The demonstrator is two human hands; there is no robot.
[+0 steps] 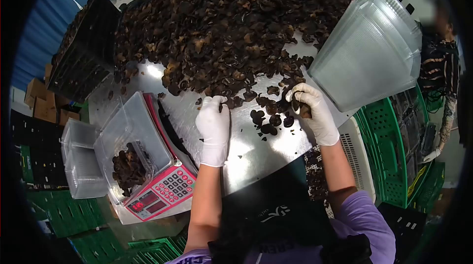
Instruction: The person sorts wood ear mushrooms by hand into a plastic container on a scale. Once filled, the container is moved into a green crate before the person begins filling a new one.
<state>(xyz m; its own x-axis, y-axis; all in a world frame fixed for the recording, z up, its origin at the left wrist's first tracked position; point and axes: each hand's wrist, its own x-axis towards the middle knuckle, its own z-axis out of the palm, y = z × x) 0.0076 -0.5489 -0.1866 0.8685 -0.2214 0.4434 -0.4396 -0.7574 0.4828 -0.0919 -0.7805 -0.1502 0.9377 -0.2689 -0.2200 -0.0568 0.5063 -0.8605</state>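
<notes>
A big heap of dark brown wood ear mushrooms (pixel 221 32) covers the far part of the metal table (pixel 246 155). My right hand (pixel 320 116), in a white glove, has its fingers curled round some wood ear mushroom pieces (pixel 302 108) at the heap's near right edge. Several loose pieces (pixel 269 129) lie just left of it. My left hand (pixel 214 131), gloved as well, rests at the near edge of the heap with its fingers bent inward; I cannot tell what is in them.
A pink-and-white scale (pixel 165 192) stands at left, bearing a clear plastic tub (pixel 148 136) with mushrooms inside. More clear tubs (pixel 81 160) are beside it. Stacked clear tubs (pixel 369 52) lean at right, near green crates (pixel 382 145). A person (pixel 441 67) stands far right.
</notes>
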